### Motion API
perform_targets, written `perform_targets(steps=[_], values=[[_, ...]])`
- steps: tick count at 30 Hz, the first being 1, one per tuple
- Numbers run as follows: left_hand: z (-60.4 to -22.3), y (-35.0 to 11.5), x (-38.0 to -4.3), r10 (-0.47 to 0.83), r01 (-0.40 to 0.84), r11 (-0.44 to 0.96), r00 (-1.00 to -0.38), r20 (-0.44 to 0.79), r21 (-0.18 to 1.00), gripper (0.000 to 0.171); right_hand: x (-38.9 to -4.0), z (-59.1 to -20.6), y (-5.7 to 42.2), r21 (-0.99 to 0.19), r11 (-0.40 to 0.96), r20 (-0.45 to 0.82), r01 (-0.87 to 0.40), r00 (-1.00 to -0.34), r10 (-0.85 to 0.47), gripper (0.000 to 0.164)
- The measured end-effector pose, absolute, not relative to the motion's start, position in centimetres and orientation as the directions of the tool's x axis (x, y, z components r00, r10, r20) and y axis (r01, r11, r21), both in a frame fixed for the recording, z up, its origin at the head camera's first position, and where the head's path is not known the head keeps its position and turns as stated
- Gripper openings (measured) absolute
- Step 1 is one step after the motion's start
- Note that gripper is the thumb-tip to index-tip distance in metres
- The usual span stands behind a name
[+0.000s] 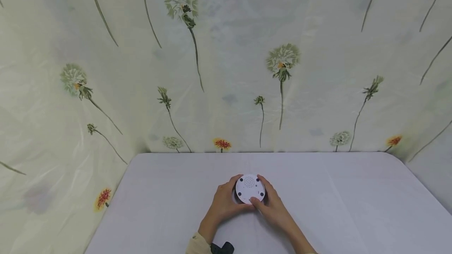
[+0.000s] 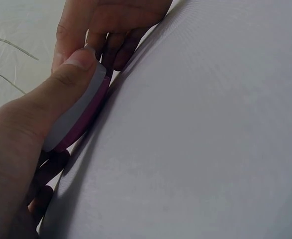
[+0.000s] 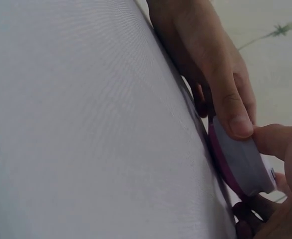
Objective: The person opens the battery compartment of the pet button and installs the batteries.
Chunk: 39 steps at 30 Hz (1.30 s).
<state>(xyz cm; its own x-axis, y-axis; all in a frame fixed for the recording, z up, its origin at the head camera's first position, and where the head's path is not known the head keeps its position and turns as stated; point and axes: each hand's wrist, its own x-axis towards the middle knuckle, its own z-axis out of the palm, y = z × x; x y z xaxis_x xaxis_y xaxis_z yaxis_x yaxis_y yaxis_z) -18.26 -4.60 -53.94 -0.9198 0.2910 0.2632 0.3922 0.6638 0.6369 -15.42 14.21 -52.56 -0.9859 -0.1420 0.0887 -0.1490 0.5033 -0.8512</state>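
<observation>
Both hands hold a round white device [image 1: 250, 189] just above the table, with its flat face up. Visible on that face are a patch of small holes and several dark round feet. My left hand [image 1: 225, 201] grips its left side, the thumb against the near edge. On the other side my right hand [image 1: 276, 210] grips the rim, its thumb on the face near the bottom edge. In the left wrist view, the device's side [image 2: 78, 109] is white with a purple-pink band on the lower part. The underside is hidden.
A white-covered table [image 1: 159, 203] lies under the hands. Behind it and at the left hangs a pale curtain [image 1: 229, 69] printed with dandelions. A black wrist mount [image 1: 222, 248] is on the left wrist, beside a beige sleeve [image 1: 197, 245].
</observation>
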Motion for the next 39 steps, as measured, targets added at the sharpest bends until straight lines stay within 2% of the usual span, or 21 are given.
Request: perform_targets(steps=[11,18,22,28,39], values=[[-54.5,-4.7,-18.5,0.292,0.414,0.659,-0.910,0.294,0.628,0.097,-15.4,-52.7,14.5,-0.818,0.549,0.104,-0.173,-0.983,-0.154,0.079],[-54.3,-4.7,-18.5,0.280,0.375,0.661,-0.927,0.250,0.650,0.098,-15.6,-52.8,15.0,-0.811,0.556,0.097,-0.182,-0.979,-0.180,0.079],[-54.2,-4.7,-18.4,0.273,0.347,0.669,-0.937,0.217,0.657,0.099,-15.7,-52.9,15.9,-0.799,0.555,0.107,-0.229,-0.964,-0.244,0.078],[-54.3,-4.9,-18.3,0.300,0.397,0.648,-0.917,0.261,0.650,0.097,-15.9,-53.0,17.5,-0.780,0.540,0.139,-0.316,-0.929,-0.343,0.084],[-54.1,-5.0,-18.3,0.347,0.486,0.499,-0.871,0.348,0.718,0.094,-16.1,-53.1,17.8,-0.770,0.495,0.243,-0.404,-0.902,-0.358,0.081]])
